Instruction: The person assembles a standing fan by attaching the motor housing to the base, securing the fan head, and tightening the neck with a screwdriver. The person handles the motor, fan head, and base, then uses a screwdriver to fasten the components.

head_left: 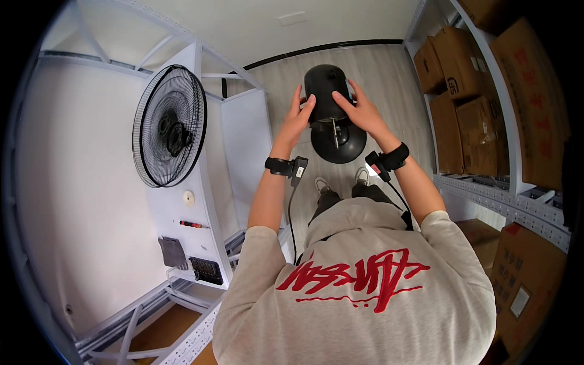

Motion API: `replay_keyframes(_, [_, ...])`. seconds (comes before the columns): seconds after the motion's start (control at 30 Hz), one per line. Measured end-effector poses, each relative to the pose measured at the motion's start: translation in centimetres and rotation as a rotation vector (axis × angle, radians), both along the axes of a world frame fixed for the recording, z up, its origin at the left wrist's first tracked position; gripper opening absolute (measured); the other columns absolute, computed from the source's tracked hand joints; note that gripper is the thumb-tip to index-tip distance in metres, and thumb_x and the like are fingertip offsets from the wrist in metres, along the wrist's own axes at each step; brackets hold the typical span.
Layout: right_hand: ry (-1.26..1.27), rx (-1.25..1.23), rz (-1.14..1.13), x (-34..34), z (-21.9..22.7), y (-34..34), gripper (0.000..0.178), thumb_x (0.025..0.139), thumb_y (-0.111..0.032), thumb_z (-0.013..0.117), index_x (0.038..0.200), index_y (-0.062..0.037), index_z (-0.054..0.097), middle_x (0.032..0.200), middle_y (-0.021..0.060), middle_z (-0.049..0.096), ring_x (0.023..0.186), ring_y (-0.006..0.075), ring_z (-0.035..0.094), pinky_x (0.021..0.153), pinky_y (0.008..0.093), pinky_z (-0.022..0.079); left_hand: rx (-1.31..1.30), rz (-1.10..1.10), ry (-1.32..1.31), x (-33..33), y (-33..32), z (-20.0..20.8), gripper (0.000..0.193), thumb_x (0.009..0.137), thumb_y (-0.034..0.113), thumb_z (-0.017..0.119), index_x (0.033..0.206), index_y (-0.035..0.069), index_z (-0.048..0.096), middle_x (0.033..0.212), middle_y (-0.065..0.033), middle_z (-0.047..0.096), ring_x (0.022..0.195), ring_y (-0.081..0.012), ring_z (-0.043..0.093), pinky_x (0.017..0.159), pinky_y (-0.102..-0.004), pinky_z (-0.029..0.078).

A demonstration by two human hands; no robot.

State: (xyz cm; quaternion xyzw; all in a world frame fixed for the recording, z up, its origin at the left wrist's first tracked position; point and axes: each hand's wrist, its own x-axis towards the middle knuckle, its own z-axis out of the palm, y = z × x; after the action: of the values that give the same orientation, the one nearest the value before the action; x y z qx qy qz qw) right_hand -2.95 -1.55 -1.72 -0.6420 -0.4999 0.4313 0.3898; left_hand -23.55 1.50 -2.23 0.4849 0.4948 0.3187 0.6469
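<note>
A black fan motor housing point(324, 85) is between my two hands, with a bare metal shaft point(335, 134) sticking out toward me. Below it, a round black base point(338, 149) rests on the floor. My left hand point(297, 115) is pressed to the housing's left side, thumb on top. On the opposite side, my right hand point(362, 109) grips it the same way; the far fingertips of both hands are partly hidden. The round fan cage point(170, 126), with black wire guard, lies on the white shelf to my left, apart from my hands.
The white shelf point(185, 243) also bears a cream round part point(189, 198), a red-and-black screwdriver point(193, 225), a grey pouch point(172, 252) and a black bit set point(205, 271). Cardboard boxes point(465, 64) fill the rack on my right. A wall closes the far side.
</note>
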Motion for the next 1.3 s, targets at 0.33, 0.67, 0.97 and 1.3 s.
replay_keyframes(0.33, [-0.07,0.253,-0.143,2.6,-0.6,2.5,0.077,0.094,-0.051,0.067,0.148,-0.0019,0.044,0.147,0.0227,0.05,0.139,0.0345,0.045,0.107,0.0424,0.042,0.283,0.125,0.219,-7.0,-1.0,0.1,0.058,0.094,0.033,0.07,0.142,0.005,0.052,0.114,-0.0069,0.067,0.089,-0.0133,0.065,0.075,-0.0284,0.053])
replay_keyframes(0.67, [-0.025,0.389,-0.232,1.3,3.6,4.2,0.052,0.1,-0.033,0.064,0.143,-0.0075,0.053,0.149,0.016,0.05,0.143,0.0283,0.042,0.111,0.0421,0.042,0.741,0.845,1.339,-27.7,-0.8,3.7,0.036,0.084,0.034,0.077,0.101,0.004,0.07,0.101,-0.0114,0.067,0.097,-0.0285,0.063,0.089,-0.0409,0.05])
replay_keyframes(0.97, [-0.046,0.413,-0.256,0.2,2.5,2.3,0.048,0.099,-0.023,0.065,0.142,-0.0072,0.054,0.148,0.0157,0.051,0.141,0.0272,0.045,0.111,0.0397,0.041,0.152,0.773,1.311,-34.3,1.1,2.8,0.084,0.07,0.059,0.081,0.122,-0.001,0.055,0.123,-0.0307,0.049,0.106,-0.0461,0.057,0.09,-0.0533,0.048])
replay_keyframes(1.3, [-0.159,0.453,-0.355,0.6,0.7,-0.2,0.045,0.098,-0.022,0.066,0.14,-0.0113,0.056,0.153,0.0163,0.041,0.14,0.0265,0.045,0.107,0.0386,0.044,0.282,0.785,1.238,-37.3,1.4,0.2,0.093,0.073,0.053,0.08,0.134,-0.007,0.045,0.119,-0.0305,0.059,0.105,-0.0444,0.063,0.091,-0.051,0.053])
